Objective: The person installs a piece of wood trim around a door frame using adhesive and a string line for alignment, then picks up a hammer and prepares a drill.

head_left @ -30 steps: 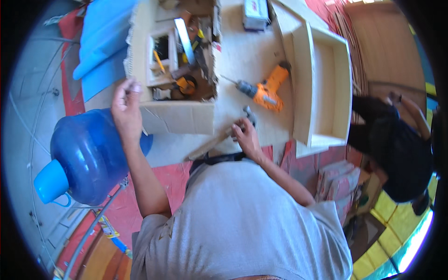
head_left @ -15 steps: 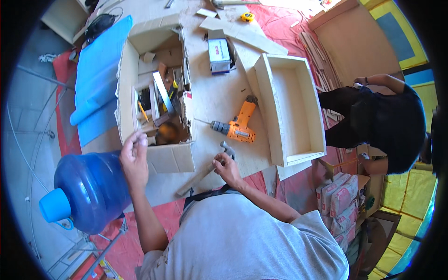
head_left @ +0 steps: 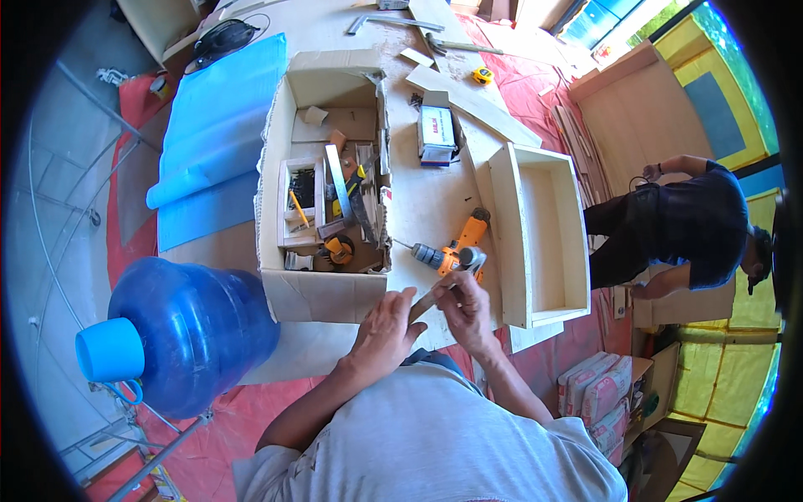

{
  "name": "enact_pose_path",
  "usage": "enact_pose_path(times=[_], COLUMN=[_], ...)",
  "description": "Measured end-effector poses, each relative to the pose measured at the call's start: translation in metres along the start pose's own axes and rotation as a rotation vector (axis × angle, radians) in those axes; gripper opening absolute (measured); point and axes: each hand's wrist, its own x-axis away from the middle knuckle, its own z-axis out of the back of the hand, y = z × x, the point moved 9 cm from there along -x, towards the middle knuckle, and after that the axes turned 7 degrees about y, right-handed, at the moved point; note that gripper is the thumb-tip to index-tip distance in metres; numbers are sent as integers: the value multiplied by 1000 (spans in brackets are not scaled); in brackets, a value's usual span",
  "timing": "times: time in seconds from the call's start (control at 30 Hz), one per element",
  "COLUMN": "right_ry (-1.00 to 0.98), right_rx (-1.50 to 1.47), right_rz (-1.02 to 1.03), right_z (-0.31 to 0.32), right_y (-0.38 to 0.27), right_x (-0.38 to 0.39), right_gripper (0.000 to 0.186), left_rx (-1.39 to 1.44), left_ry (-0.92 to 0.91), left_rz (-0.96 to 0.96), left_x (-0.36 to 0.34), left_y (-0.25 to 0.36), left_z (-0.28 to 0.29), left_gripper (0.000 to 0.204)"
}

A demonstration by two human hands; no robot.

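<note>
A claw hammer (head_left: 424,304) is held up in front of my chest, its head raised toward the far right. My right hand (head_left: 466,314) is closed around the handle just below the head. My left hand (head_left: 385,336) is closed at the handle's lower end, which its fingers partly hide. Just beyond the hammer head lies an orange cordless drill (head_left: 473,227), partly covered by it, with a long bit pointing left. To the left stands an open cardboard box (head_left: 322,294) holding a wooden tray, a pencil, a metal square and other tools.
An open wooden drawer box (head_left: 548,243) sits right of the drill. Beyond are a small carton (head_left: 437,134), a yellow tape measure (head_left: 483,75) and another hammer (head_left: 464,46). A blue water jug (head_left: 201,326) stands near left, beside blue sheeting (head_left: 213,125). Another person (head_left: 694,226) stands at right.
My right hand has lifted the hammer off the table. My left hand has moved from the cardboard box's near edge to the hammer's handle. The view has shifted, and the other person's posture has changed.
</note>
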Motion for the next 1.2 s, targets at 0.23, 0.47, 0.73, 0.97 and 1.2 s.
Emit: enact_pose_path(times=[0.23,0.47,0.73,0.97,1.2], right_ry=[293,332,509,397,414], right_rx=[-308,-583,-223,-136,-188], right_rz=[156,-275,-331,-541,-686], right_z=[31,76,226,252,246], right_y=[-58,-11,21,89,109], right_x=[-4,-23,-49,-17,3], right_gripper=[31,35,27,26,27], left_rx=[528,429,-126,48,-454], left_ry=[-19,-216,-75,128,137], left_rz=[5,-262,137,448,133], left_x=[-34,-68,-281,-457,-552], left_y=[33,83,-7,-183,-205], left_z=[-14,-57,32,0,-14], left_gripper=[32,43,34,26,25])
